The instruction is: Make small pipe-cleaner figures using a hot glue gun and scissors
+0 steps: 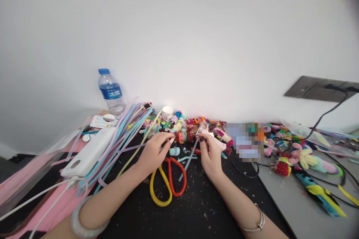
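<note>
while our left hand (154, 153) hovers near, our right hand (211, 155) pinches a pale blue strip (189, 160)

at far left we have a water bottle (110, 91) near the wall, then a white device (89, 151) and a loose bundle of pastel strips (123, 132). our left hand comes next, thumb and forefinger close together; we cannot tell whether anything small sits between them. beside it lie scissors (169, 175) with yellow and red handles, and just beyond, a small pastel coil (174, 151). over the black surface (196, 213) is the pale blue strip, its upper end in our right hand's closed grip, its free end slanting down-left across the red handle in our view; whether they touch, we cannot tell. we judge it very light, soft outside and bendable, hardly slippery, but apt to keep kinks. a gentle fingertip pinch near either end should suit it. at right, fuzzy craft pieces (319, 164) lie on a grey surface (294, 209).
</note>
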Demonstrator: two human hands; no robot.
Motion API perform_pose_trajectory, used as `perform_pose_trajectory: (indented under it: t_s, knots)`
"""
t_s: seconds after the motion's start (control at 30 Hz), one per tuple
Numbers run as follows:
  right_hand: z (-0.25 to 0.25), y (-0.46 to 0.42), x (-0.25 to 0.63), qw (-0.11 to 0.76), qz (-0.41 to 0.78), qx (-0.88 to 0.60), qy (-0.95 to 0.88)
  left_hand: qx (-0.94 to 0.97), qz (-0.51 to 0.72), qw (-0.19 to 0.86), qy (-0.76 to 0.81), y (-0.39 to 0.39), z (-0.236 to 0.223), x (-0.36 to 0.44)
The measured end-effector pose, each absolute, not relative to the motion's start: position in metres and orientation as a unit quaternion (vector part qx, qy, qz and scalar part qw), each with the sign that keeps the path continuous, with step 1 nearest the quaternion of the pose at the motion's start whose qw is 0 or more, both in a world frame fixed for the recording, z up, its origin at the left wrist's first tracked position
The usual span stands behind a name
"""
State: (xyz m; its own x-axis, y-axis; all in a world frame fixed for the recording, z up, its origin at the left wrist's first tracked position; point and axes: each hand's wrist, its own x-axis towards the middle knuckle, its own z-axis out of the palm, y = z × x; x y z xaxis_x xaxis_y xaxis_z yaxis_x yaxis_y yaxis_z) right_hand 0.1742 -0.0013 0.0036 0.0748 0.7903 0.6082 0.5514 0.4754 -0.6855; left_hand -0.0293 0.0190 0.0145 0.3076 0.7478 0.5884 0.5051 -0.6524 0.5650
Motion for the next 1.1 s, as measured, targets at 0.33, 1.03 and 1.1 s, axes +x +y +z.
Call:
perform_pose_trajectory:
  t_s: [0.33, 1.03, 1.1]
  knots:
    - [-0.003, -0.005, 0.171, 0.504, 0.138, -0.510, -0.684, 0.903, 0.237, 0.076, 0.351, 0.011, 0.014, -0.008]
    - [0.003, -0.003, 0.170, 0.463, 0.071, -0.455, -0.757, 0.771, 0.418, 0.260, 0.403, 0.012, 0.015, -0.013]
    - [0.002, -0.004, 0.170, 0.461, 0.080, -0.460, -0.754, 0.744, 0.436, 0.301, 0.407, 0.011, 0.016, -0.011]
